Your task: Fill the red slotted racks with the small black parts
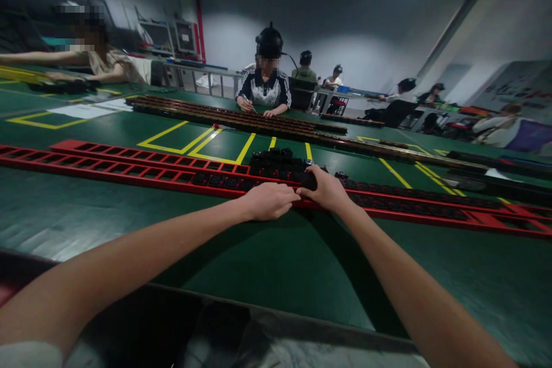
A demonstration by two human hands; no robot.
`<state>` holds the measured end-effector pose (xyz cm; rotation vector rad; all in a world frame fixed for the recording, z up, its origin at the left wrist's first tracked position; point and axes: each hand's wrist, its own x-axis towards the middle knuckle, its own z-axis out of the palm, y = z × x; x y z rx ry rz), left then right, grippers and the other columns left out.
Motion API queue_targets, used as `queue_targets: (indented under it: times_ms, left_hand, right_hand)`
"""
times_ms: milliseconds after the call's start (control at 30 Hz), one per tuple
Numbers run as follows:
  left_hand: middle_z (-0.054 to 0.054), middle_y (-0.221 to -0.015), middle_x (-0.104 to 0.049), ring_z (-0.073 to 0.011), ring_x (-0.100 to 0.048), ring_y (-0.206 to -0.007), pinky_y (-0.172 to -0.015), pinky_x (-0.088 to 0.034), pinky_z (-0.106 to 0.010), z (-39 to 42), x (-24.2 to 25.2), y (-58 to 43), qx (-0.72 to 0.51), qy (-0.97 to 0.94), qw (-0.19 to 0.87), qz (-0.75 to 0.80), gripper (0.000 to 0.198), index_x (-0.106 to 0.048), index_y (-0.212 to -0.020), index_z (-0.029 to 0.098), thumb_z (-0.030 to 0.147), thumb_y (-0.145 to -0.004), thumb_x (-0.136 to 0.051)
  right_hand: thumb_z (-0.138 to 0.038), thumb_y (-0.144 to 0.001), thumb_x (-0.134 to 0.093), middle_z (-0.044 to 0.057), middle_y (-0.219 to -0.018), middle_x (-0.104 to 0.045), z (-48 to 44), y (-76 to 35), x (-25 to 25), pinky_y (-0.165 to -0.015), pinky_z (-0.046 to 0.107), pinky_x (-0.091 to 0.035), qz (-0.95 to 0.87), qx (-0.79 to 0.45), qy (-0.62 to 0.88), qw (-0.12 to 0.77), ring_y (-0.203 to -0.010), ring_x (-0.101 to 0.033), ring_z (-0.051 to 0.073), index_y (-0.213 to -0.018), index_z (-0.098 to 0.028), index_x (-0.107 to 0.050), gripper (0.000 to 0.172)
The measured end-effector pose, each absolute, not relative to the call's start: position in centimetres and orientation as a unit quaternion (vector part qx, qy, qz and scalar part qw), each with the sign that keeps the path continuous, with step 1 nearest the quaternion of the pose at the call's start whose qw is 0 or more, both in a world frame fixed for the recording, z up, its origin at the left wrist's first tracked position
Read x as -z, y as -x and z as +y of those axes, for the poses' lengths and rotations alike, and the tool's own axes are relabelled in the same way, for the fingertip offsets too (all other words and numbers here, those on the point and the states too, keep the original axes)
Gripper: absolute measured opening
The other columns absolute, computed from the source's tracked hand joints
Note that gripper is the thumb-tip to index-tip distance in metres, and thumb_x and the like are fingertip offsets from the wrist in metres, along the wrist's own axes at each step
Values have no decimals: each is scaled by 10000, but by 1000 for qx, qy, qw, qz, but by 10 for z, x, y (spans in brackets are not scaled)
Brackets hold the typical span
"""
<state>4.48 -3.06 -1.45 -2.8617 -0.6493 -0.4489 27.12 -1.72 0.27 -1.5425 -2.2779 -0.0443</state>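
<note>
A long red frame (99, 177) with a row of square openings lies across the green table. Black square pieces (232, 183) fill its openings near the middle and on the right; those on the left are unfilled. My left hand (271, 200) rests on the frame's front edge, fingers together and pointing right; what they hold, if anything, is hidden. Just right of it, my right hand (325, 188) curls thumb and fingers round a black piece (307, 181) at the frame. Behind both hands sits a pile of loose black pieces (280, 156).
A second red frame (73, 145) lies directly behind the first. Long dark rails (241, 119) cross the green table (241, 259) farther back, over yellow tape markings. A person (265, 83) sits opposite, hands at the rails. Another person (107, 60) reaches across at the far left.
</note>
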Motion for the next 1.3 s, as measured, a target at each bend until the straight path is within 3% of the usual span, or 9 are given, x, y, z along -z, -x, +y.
queue_targets:
  times_ms: [367,667,867,967,1100,1300]
  left_hand:
    - [-45,-1063,-705,-161,-661,-980,-862,-511,-266,-31,18,-42,252,938,19,-239,234,-678,-1069,180,176,-979,-462]
    - [-61,-1070,-702,-196,-634,-1020,-930,-499,-327,-27,21,-46,297,905,29,-302,225,-654,-1065,165,166,-956,-457]
    - [-69,-1052,-688,-203,-617,-977,-876,-472,-337,-30,17,-47,247,915,71,-312,230,-667,-1048,153,178,-956,-458]
    - [-73,-1060,-678,-202,-624,-960,-845,-460,-344,-31,15,-46,220,924,85,-302,247,-687,-1045,156,198,-965,-457]
    - [-69,-1071,-676,-200,-637,-968,-832,-450,-345,-31,15,-46,213,925,82,-304,248,-693,-1052,155,201,-965,-466]
    - [-66,-1107,-680,-197,-641,-990,-826,-443,-343,-31,15,-45,215,927,77,-297,252,-686,-1074,152,195,-971,-459]
  right_hand:
    - [-465,-925,-530,136,-1250,-655,-24,-270,-7,-926,415,-475,-858,-3,482,176,-1111,-627,308,-1289,-191,-537,456]
    - [-158,-837,-502,112,-1292,-510,-18,-270,-1,-966,426,-494,-870,24,421,254,-1175,-557,277,-1166,-241,-618,358]
    - [-269,-934,-482,109,-1194,-584,-14,-268,1,-1003,491,-457,-882,17,399,249,-1122,-547,281,-1017,-244,-665,203]
    - [-239,-934,-444,106,-1148,-611,-12,-269,1,-997,479,-458,-877,-4,392,276,-1099,-560,270,-1043,-237,-645,228]
    - [-210,-825,-536,111,-1175,-626,-11,-270,1,-962,467,-484,-847,-31,409,337,-1085,-594,278,-1176,-222,-581,354]
    - [-319,-747,-672,83,-1072,-691,-14,-271,-5,-866,413,-525,-797,-168,433,386,-978,-661,257,-1113,-215,-570,394]
